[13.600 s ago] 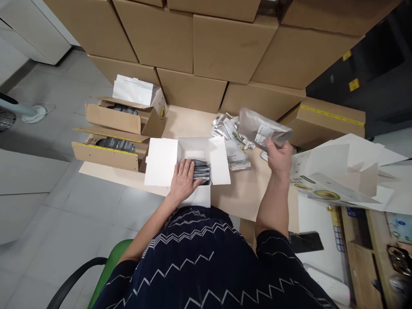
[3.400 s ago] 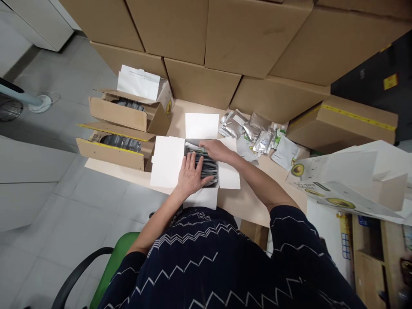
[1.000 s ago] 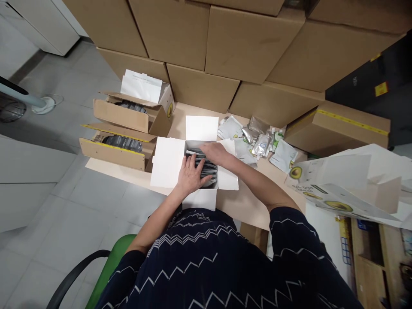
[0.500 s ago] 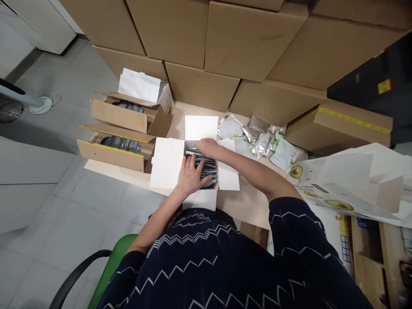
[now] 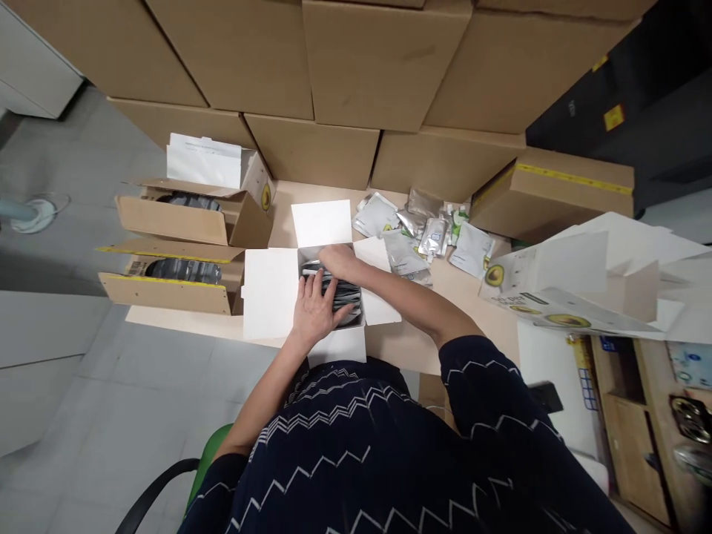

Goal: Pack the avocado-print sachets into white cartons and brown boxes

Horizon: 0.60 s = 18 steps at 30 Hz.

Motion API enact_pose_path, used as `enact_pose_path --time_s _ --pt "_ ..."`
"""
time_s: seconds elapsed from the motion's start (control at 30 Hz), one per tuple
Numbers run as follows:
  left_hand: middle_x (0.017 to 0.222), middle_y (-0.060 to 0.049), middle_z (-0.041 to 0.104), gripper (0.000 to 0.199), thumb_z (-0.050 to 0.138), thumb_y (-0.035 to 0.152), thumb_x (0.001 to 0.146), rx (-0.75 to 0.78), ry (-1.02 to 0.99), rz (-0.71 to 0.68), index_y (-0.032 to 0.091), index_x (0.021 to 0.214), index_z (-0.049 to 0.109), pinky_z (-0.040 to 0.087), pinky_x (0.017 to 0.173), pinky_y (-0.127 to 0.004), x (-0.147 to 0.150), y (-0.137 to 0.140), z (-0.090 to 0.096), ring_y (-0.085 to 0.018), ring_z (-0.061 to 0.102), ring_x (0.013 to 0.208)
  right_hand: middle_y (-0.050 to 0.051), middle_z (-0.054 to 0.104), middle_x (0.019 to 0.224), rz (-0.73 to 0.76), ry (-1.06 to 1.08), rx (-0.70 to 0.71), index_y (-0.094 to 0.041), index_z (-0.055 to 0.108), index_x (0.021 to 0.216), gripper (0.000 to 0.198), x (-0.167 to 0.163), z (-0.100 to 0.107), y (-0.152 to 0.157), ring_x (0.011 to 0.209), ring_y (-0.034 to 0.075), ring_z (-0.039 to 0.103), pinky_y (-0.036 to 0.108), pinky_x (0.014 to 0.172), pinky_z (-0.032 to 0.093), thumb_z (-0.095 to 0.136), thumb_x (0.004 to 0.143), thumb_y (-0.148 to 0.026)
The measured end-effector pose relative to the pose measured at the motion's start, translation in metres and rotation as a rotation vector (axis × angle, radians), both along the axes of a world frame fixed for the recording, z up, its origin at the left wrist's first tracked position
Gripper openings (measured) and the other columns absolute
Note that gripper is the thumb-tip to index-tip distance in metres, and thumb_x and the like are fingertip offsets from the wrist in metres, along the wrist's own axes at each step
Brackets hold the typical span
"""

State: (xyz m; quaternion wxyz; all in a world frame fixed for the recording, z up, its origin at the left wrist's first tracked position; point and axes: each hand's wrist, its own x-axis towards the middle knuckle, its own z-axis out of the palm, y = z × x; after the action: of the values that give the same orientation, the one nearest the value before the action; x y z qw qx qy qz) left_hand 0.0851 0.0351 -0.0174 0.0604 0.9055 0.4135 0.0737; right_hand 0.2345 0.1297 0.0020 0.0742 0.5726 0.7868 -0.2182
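A white carton [image 5: 270,297] stands on the table in front of me with its flaps spread out. Inside it, a row of thin silvery pouches [image 5: 348,295] stands packed on edge. My left hand [image 5: 316,310] lies over the pouches from the left, fingers spread and touching their top edges. At the far end of the carton, my right hand [image 5: 337,261] reaches down inside. Its fingers are hidden by the hand itself and the carton, so what they hold does not show.
Two opened brown boxes [image 5: 172,222] with dark pouches inside sit at the left. Loose pouches [image 5: 434,236] lie behind and to the right. An avocado-printed carton [image 5: 561,304] stands at the right. Stacked cardboard boxes [image 5: 311,152] wall off the back.
The whole view has shifted, so the table and boxes appear farther left. Both hands stay at the carton in nearly the same pose.
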Motion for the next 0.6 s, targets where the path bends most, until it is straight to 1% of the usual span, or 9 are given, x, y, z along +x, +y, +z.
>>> enact_pose_path --time_s 0.13,0.2,0.27,0.33,0.4,0.47,0.5,0.53,0.6 --pt "0.154 -0.027 0.042 0.076 0.048 0.066 0.092 0.015 0.016 -0.005 0.010 0.143 0.053 0.026 0.120 -0.060 -0.001 0.000 0.000 -0.043 0.042 0.141 0.020 0.075 0.109 -0.055 -0.026 0.003 -0.005 0.075 0.103 0.027 0.002 0.005 -0.004 0.107 0.029 0.071 0.033 0.088 0.054 0.051 0.090 -0.005" --pt "0.153 -0.027 0.042 0.075 0.048 0.066 0.092 0.013 0.016 -0.014 0.010 0.142 0.054 0.027 0.119 -0.061 -0.001 0.001 0.000 -0.043 0.042 0.141 0.021 0.074 0.111 -0.083 -0.004 -0.012 -0.004 0.073 0.107 0.029 0.001 0.009 -0.009 0.108 0.029 0.070 0.034 0.089 0.053 0.049 0.091 -0.003" --pt "0.152 -0.027 0.043 0.075 0.048 0.066 0.092 0.012 0.011 -0.026 0.010 0.141 0.055 0.027 0.119 -0.061 -0.002 0.001 0.001 -0.043 0.043 0.141 0.020 0.073 0.113 -0.107 0.013 -0.026 -0.005 0.070 0.114 0.031 0.000 0.014 -0.016 0.107 0.027 0.070 0.034 0.088 0.053 0.047 0.093 -0.005" --pt "0.152 -0.026 0.045 0.073 0.048 0.065 0.092 0.017 0.007 -0.035 0.010 0.139 0.056 0.028 0.119 -0.060 -0.002 0.001 0.001 -0.041 0.044 0.140 0.018 0.073 0.115 -0.114 0.072 0.000 -0.007 0.067 0.119 0.032 -0.001 0.018 -0.025 0.106 0.025 0.070 0.034 0.090 0.053 0.045 0.096 -0.010" --pt "0.151 -0.026 0.046 0.072 0.048 0.065 0.093 0.027 0.008 -0.042 0.010 0.137 0.058 0.029 0.119 -0.059 -0.003 0.002 0.002 -0.041 0.045 0.139 0.016 0.072 0.119 -0.120 0.223 0.077 -0.010 0.066 0.122 0.032 0.003 0.024 -0.037 0.110 0.024 0.068 0.034 0.095 0.051 0.045 0.098 -0.014" --pt "0.150 -0.026 0.047 0.072 0.047 0.066 0.093 0.036 0.006 -0.046 0.011 0.138 0.057 0.030 0.119 -0.059 -0.005 0.002 0.001 -0.041 0.046 0.139 0.013 0.071 0.123 -0.155 0.462 0.182 -0.013 0.067 0.122 0.032 0.013 0.029 -0.052 0.115 0.021 0.066 0.033 0.100 0.048 0.046 0.099 -0.017" --pt "0.150 -0.026 0.046 0.072 0.047 0.066 0.093 0.038 0.003 -0.048 0.011 0.139 0.056 0.030 0.118 -0.059 -0.005 0.002 0.001 -0.041 0.046 0.139 0.011 0.071 0.123 -0.202 0.589 0.232 -0.015 0.068 0.122 0.032 0.023 0.030 -0.059 0.114 0.020 0.066 0.032 0.100 0.048 0.046 0.099 -0.021" --pt "0.151 -0.026 0.046 0.072 0.048 0.066 0.093 0.038 -0.001 -0.050 0.012 0.141 0.056 0.030 0.118 -0.059 -0.006 0.002 0.001 -0.041 0.046 0.139 0.010 0.072 0.121 -0.274 0.709 0.282 -0.017 0.068 0.122 0.032 0.035 0.031 -0.065 0.112 0.019 0.067 0.031 0.099 0.049 0.046 0.100 -0.026" --pt "0.153 -0.024 0.045 0.071 0.048 0.065 0.093 0.030 -0.009 -0.053 0.014 0.142 0.054 0.030 0.119 -0.059 -0.007 0.002 0.001 -0.040 0.045 0.140 0.007 0.073 0.115 -0.499 0.873 0.399 -0.019 0.067 0.123 0.037 0.066 0.027 -0.076 0.104 0.018 0.070 0.032 0.094 0.052 0.042 0.102 -0.036"
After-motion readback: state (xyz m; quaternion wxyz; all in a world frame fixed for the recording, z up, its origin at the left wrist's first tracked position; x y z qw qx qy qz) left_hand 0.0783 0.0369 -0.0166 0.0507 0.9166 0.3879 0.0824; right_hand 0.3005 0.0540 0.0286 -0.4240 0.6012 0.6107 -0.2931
